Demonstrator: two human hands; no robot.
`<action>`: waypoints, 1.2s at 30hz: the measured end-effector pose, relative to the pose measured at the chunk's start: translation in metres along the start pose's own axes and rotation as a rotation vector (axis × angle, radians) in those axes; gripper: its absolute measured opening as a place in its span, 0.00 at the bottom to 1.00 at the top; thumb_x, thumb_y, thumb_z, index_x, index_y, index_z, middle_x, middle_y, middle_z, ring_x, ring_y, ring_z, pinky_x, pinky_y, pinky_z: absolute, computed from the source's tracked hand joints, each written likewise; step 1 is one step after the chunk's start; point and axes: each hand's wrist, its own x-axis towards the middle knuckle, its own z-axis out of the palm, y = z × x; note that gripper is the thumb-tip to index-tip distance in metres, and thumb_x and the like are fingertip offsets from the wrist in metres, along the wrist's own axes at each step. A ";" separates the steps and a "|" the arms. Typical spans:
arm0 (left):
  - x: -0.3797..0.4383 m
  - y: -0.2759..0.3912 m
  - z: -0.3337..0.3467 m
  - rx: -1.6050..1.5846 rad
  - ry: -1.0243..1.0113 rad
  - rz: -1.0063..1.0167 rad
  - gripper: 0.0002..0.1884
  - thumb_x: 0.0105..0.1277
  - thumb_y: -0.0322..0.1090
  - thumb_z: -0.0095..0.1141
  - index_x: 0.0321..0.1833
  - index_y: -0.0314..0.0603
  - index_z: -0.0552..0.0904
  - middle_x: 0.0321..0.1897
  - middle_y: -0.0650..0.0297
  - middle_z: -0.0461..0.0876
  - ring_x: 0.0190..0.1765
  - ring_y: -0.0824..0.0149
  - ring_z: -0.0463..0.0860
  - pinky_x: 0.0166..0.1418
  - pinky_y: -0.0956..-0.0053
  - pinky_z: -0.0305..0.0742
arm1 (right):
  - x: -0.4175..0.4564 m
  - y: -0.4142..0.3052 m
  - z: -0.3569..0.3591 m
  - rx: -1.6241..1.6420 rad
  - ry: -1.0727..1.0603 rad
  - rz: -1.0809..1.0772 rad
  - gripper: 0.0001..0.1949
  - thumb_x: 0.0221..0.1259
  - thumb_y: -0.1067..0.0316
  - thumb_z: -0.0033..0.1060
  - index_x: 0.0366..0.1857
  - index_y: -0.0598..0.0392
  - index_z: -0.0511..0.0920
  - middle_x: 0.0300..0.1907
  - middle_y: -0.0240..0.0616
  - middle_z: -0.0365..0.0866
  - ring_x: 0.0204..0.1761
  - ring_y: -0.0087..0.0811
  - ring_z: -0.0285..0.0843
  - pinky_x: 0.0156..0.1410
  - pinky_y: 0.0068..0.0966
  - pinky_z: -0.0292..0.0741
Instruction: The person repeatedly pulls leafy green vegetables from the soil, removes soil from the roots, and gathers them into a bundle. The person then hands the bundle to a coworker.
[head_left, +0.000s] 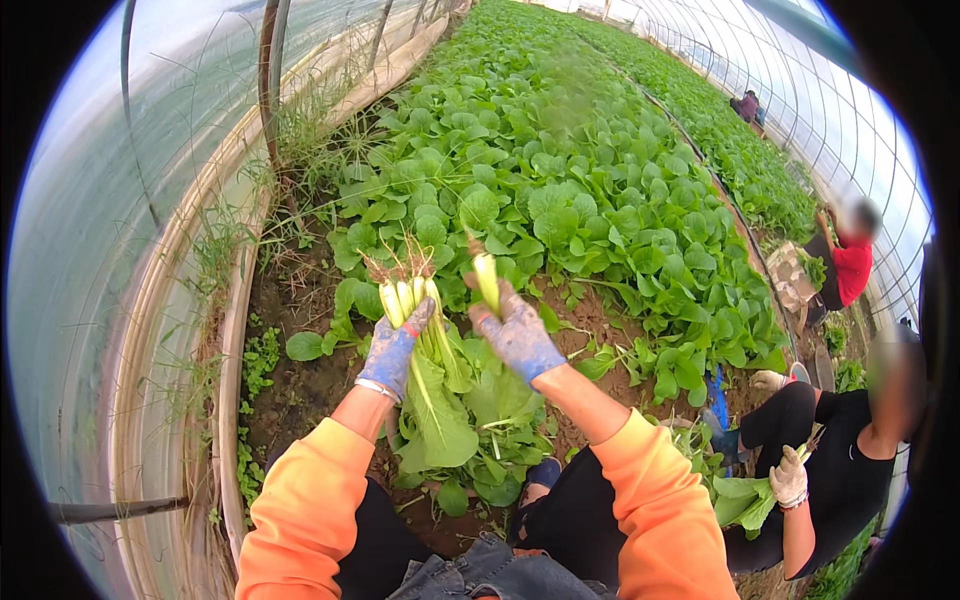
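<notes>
My left hand (395, 351), in a soiled blue-and-grey work glove, grips a bunch of uprooted leafy greens (409, 298) with pale stalks, their roots pointing away from me and the leaves hanging towards me. To the right of it, my right hand (517, 334), gloved alike, holds a single plant by its pale stalk (486, 281), root end up. A gap separates the two root ends. Beneath both hands lies a heap of picked greens (491, 457) between my legs; part of it is hidden by the held leaves.
A dense bed of leafy greens (555, 165) spreads ahead over brown soil (592, 326). Plastic greenhouse sheeting (82, 300) and a metal post (268, 82) stand at left. A co-worker in black (840, 450) crouches close at right, holding greens; another in red (851, 270) sits beyond, a third farther off.
</notes>
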 end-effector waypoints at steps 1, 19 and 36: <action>0.002 -0.004 -0.001 -0.030 0.036 0.033 0.19 0.63 0.39 0.61 0.54 0.39 0.77 0.40 0.66 0.81 0.41 0.73 0.80 0.44 0.76 0.76 | -0.006 -0.001 0.015 -0.161 -0.017 -0.016 0.22 0.63 0.61 0.51 0.60 0.57 0.65 0.36 0.49 0.80 0.37 0.46 0.81 0.45 0.35 0.76; 0.013 -0.008 0.006 -0.275 0.124 -0.024 0.21 0.66 0.42 0.56 0.59 0.43 0.72 0.47 0.59 0.80 0.49 0.65 0.80 0.51 0.70 0.77 | -0.006 -0.021 0.046 -0.640 -0.104 -0.430 0.34 0.54 0.61 0.57 0.65 0.61 0.58 0.47 0.54 0.72 0.52 0.52 0.70 0.52 0.44 0.69; 0.009 -0.020 0.011 -0.046 -0.086 0.123 0.16 0.62 0.33 0.61 0.52 0.37 0.77 0.41 0.63 0.82 0.39 0.69 0.83 0.44 0.73 0.81 | 0.022 -0.015 -0.012 0.338 -0.164 0.022 0.21 0.57 0.67 0.64 0.53 0.63 0.73 0.47 0.39 0.79 0.45 0.24 0.74 0.52 0.22 0.73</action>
